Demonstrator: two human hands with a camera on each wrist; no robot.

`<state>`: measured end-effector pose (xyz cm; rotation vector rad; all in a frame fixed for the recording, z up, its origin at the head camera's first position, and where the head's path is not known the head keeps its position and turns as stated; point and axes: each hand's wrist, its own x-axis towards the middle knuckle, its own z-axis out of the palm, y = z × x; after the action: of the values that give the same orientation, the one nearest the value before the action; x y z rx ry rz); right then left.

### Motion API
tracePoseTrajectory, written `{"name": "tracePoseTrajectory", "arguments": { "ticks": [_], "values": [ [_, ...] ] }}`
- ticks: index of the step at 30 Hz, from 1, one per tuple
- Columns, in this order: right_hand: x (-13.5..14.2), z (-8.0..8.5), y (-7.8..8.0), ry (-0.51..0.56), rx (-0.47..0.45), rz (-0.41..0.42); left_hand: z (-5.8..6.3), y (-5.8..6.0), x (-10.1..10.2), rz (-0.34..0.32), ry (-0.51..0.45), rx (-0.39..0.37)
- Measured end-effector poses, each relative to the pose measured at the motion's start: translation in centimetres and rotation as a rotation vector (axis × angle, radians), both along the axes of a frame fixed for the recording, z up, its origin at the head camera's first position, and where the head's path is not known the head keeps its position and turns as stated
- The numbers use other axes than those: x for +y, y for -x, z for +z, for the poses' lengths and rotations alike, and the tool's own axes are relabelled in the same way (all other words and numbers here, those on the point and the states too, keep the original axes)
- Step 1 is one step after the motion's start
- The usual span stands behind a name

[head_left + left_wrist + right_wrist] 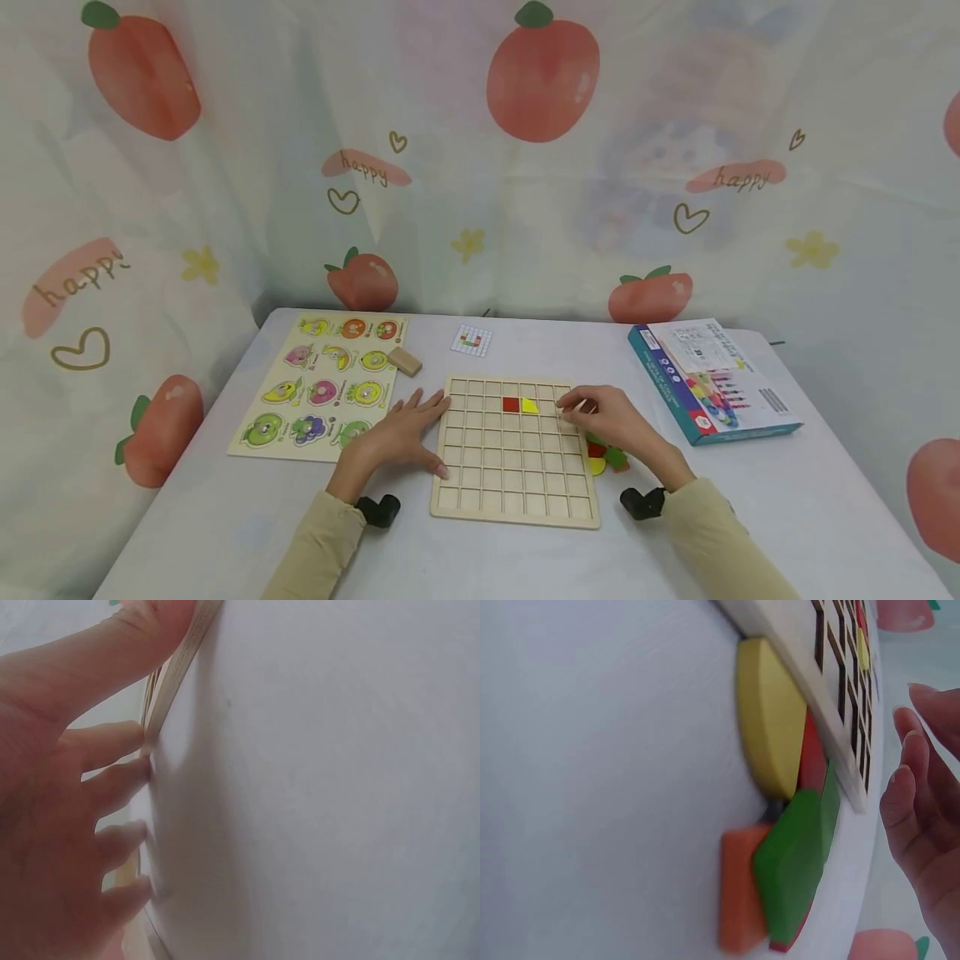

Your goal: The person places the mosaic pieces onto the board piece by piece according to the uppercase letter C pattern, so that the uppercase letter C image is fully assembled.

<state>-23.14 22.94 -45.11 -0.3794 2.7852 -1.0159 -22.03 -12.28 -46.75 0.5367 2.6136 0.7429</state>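
Observation:
A wooden grid board (517,483) lies on the table in front of me. A red square tile (511,405) and a yellow tile (529,407) sit side by side in its upper cells. My left hand (397,437) rests with spread fingers at the board's left edge, thumb on the rim. Above the upper right part of the board is my right hand (611,417), its fingers loosely bent, with nothing visible between thumb and fingertips. Loose coloured blocks lie against the board's right edge, among them a yellow curved block (769,720), a green block (791,862) and an orange block (741,892).
On the left lies a fruit puzzle board (307,450), with a small wooden block (405,362) at its right edge. A small patterned card (472,340) is behind the grid board. A flat colourful box (712,383) lies at the right.

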Motion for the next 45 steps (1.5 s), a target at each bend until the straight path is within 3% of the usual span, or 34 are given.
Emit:
{"name": "tracePoseTrajectory", "arguments": {
  "ticks": [12,16,27,35,45],
  "values": [
    [2.9,-0.2,-2.6,0.016,-0.093,0.007,0.2,0.0,-0.1,0.007,-0.004,-0.006],
    [3.7,-0.2,-3.4,0.025,-0.107,0.051,0.1,0.0,-0.1,0.004,-0.003,-0.005],
    [4.3,-0.5,-4.4,-0.064,0.036,0.178,-0.2,0.1,-0.3,-0.004,0.0,0.006],
    [3.6,-0.5,-4.7,-0.139,0.009,0.117,-0.2,0.1,-0.3,-0.009,-0.009,0.009],
    [3.6,-0.3,-4.8,-0.205,-0.018,0.097,-0.1,0.0,-0.1,-0.013,-0.004,0.003]
  ]
}}
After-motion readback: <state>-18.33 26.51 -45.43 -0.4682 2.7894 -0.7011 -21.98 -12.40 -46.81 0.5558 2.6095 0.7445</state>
